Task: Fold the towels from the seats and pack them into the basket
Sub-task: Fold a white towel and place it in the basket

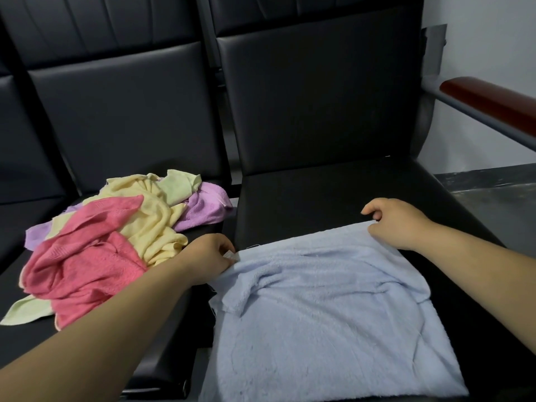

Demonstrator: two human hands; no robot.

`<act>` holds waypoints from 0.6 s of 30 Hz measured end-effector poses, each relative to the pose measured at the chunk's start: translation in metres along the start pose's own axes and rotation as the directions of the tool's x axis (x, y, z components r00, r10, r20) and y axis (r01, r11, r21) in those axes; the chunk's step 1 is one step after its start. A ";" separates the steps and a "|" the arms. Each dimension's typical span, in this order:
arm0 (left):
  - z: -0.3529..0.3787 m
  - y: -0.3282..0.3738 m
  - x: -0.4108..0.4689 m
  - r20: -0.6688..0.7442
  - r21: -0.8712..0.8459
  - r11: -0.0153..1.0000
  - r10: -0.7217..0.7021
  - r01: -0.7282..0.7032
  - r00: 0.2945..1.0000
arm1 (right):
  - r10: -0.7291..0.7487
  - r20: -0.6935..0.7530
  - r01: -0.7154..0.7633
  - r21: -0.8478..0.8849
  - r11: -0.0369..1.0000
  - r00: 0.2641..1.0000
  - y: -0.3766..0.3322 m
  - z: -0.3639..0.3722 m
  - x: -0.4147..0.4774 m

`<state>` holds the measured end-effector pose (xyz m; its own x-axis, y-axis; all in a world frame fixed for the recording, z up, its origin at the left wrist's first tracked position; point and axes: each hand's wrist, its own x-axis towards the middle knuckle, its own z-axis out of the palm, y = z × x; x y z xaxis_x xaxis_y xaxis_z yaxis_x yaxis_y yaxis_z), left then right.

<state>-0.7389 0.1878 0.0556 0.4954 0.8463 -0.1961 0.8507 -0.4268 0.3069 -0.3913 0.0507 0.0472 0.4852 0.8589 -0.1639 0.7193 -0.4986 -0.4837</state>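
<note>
1. A light blue towel (327,314) lies spread on the right seat (304,192), covering its near part, with some wrinkles near the far edge.
2. The left hand (208,256) pinches the towel's far left corner, fingers closed on it, at the gap between the two seats.
3. The right hand (397,221) grips the far right corner, fingers curled over the edge.
4. Beyond the towel's far edge, black cushion shows up to the backrest.
5. A pile of towels (116,236), pink, yellow, purple and green, sits on the left seat (29,343), just beside the left hand.
6. An armrest (487,97) stands at the far right, well apart from the right hand.
</note>
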 end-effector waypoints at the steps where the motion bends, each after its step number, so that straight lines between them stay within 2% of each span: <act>1: -0.001 0.001 0.000 0.021 0.033 0.999 0.005 -0.005 1.000 | -0.006 0.024 0.005 0.012 1.000 1.000 -0.001 -0.001 0.001; 4: 0.000 0.000 0.001 0.047 0.070 0.997 0.042 -0.045 0.998 | -0.033 0.048 0.031 0.036 0.999 0.998 -0.002 -0.002 0.001; 6: -0.001 -0.002 0.000 0.011 0.026 0.996 0.079 -0.080 0.997 | -0.073 0.028 0.072 0.034 0.997 0.997 -0.001 -0.002 -0.001; 10: -0.009 -0.010 -0.001 -0.112 -0.229 0.964 0.111 -0.134 0.988 | -0.111 -0.008 0.111 0.113 0.987 0.994 0.004 -0.007 -0.004; 12: -0.015 -0.017 -0.003 -0.117 -0.372 0.916 0.113 -0.149 0.987 | -0.127 0.003 0.126 0.143 0.982 0.992 0.006 -0.009 -0.007; 14: -0.023 -0.021 -0.007 -0.105 -0.442 0.883 0.125 -0.159 0.987 | -0.145 -0.008 0.144 0.168 0.975 0.989 0.008 -0.011 -0.010; 18: -0.033 -0.018 -0.014 -0.128 -0.406 0.891 0.165 -0.203 0.978 | -0.149 -0.074 0.162 0.250 0.954 0.986 0.011 -0.014 -0.016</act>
<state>-0.7674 0.1939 0.0837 0.6019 0.7983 -0.0219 0.5860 -0.4228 0.6913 -0.3846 0.0299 0.0568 0.4082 0.9125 -0.0265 0.6409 -0.3071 -0.7036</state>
